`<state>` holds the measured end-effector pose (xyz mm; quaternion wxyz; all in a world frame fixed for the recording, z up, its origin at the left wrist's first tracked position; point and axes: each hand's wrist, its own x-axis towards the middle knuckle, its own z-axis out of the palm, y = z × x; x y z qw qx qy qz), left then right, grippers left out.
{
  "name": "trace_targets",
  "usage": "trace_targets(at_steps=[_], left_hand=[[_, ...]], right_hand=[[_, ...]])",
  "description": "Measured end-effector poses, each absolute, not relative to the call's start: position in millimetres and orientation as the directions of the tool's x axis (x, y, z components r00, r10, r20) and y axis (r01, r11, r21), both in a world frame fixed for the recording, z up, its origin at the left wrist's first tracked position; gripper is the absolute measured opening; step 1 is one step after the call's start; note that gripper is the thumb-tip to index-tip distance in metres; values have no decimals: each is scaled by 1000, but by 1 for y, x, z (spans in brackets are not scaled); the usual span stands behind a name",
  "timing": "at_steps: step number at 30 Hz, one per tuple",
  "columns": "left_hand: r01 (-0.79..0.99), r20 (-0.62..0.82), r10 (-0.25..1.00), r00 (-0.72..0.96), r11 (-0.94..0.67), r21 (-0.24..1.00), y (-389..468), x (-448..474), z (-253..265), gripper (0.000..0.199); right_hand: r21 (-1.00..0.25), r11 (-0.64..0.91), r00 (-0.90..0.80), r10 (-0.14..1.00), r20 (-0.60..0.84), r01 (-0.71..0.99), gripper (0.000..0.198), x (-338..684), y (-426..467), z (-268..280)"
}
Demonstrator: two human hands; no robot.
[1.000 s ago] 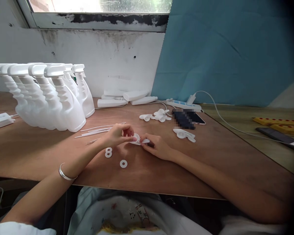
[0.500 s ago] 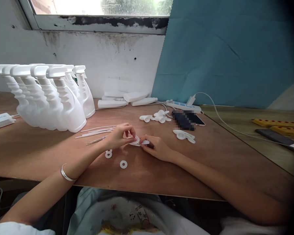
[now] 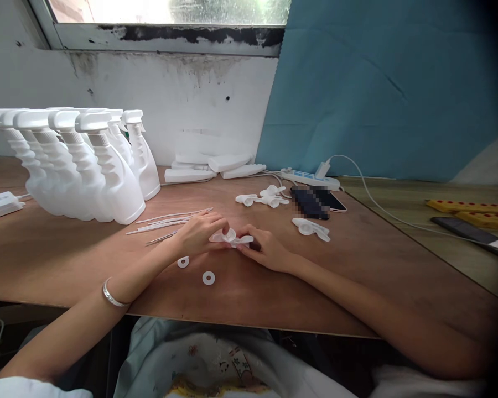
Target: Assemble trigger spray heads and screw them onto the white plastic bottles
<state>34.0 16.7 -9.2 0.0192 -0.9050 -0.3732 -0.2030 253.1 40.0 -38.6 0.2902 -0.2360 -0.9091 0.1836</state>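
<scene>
Between both hands, just above the table, is a white spray trigger head (image 3: pixel 229 236) with its round collar facing up. My left hand (image 3: pixel 199 234) grips its left end, the index finger curled at the collar and the thumb below. My right hand (image 3: pixel 266 249) pinches the right end between thumb and fingers. In front of my left wrist lies a flat white washer (image 3: pixel 183 256), and a second washer (image 3: pixel 208 272) is nearer the table's front edge. Thin white tubes (image 3: pixel 160 224) and a slim metal tool (image 3: pixel 161 238) rest beyond my left wrist.
White spray bottles (image 3: pixel 122 190) stand upright at the left. More trigger heads (image 3: pixel 269 196) and a single one (image 3: pixel 311 229) lie to the right. Empty-looking white bottles (image 3: pixel 191 176) lie by the wall. Phones (image 3: pixel 332 199) and a power strip (image 3: pixel 305 179) are at the back right.
My left fingers have shifted from pinching at the collar to holding the trigger head's left end, which now shows. One of two overlapping washers by my left wrist is out of sight.
</scene>
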Motion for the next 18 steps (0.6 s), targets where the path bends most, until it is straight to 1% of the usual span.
trace_targets(at_steps=[2, 3, 7, 9, 11, 18], left_hand=[[665, 392, 657, 645, -734, 135, 15, 35, -10, 34], [655, 395, 647, 652, -743, 136, 14, 36, -11, 34], [631, 402, 617, 677, -767, 116, 11, 39, -11, 34], [623, 409, 606, 682, -774, 108, 10, 40, -10, 34], [621, 409, 603, 685, -777, 105, 10, 41, -10, 35], [617, 405, 603, 688, -779, 111, 10, 41, -12, 36]], right_hand=[[-461, 844, -713, 500, 492, 274, 17, 254, 40, -40], [-433, 866, -709, 468, 527, 249, 17, 254, 40, -41], [-228, 955, -714, 293, 636, 189, 15, 254, 40, -42], [-155, 970, -717, 244, 653, 189, 16, 254, 40, -41], [-121, 973, -723, 228, 653, 198, 16, 253, 40, -40], [-110, 969, -779, 242, 578, 219, 23, 254, 41, -38]])
